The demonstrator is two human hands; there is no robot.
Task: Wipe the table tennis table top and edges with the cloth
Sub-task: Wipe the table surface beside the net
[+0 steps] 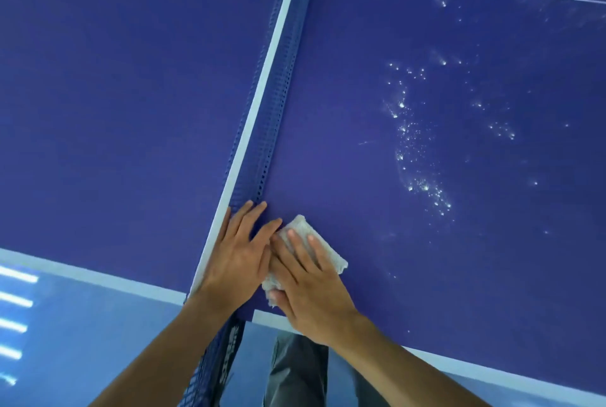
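Note:
A blue table tennis table (360,111) fills the view, split by a net (272,92) with a white top band running from the near edge to the far side. A folded pale cloth (314,242) lies on the right half beside the net's near end. My right hand (311,285) presses flat on the cloth with straight fingers, thumb at its near end. My left hand (239,252) rests over the net's near end, fingers straight, fingertips touching the cloth's left side.
Bright wet droplets (416,151) are scattered over the right half. A white line (98,278) marks the near table edge, with a blue floor below. The net's end (213,367) overhangs the edge. My grey trousers (295,374) show below the edge.

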